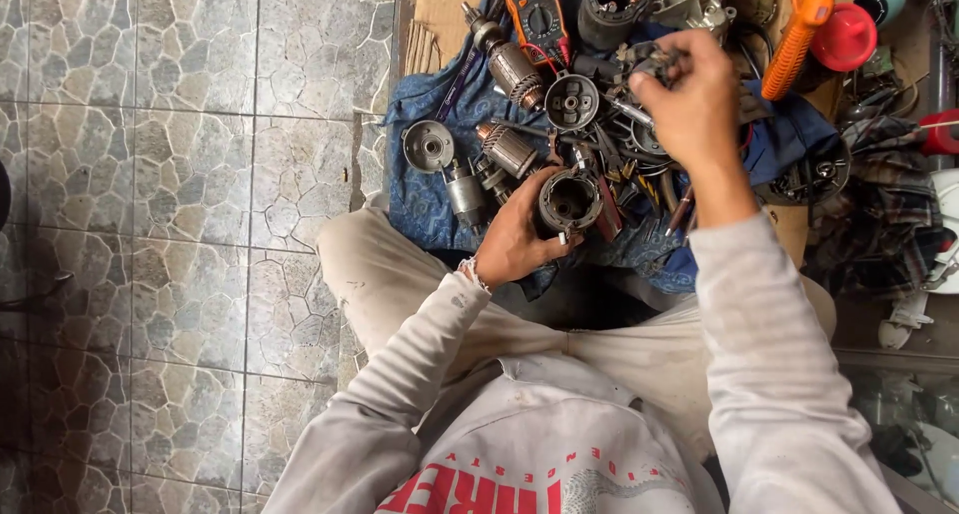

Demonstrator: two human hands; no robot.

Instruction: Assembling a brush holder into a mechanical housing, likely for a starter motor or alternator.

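Two bare hands work over a heap of motor parts spread on a blue cloth (420, 189) near the top centre of the frame. The left hand (516, 236), at centre, is wrapped around a round grey motor housing (570, 201), its open end facing up. The right hand (692, 99), higher and to the right, is closed on a small dark metal part (654, 61), pinched at the fingertips above the pile. Just left of the housing lie two copper-wound armatures (506, 150), and a round end cap (428, 145) sits beside them. An orange multimeter (534, 9) rests at the top, an orange-handled tool (796, 29) to its right.
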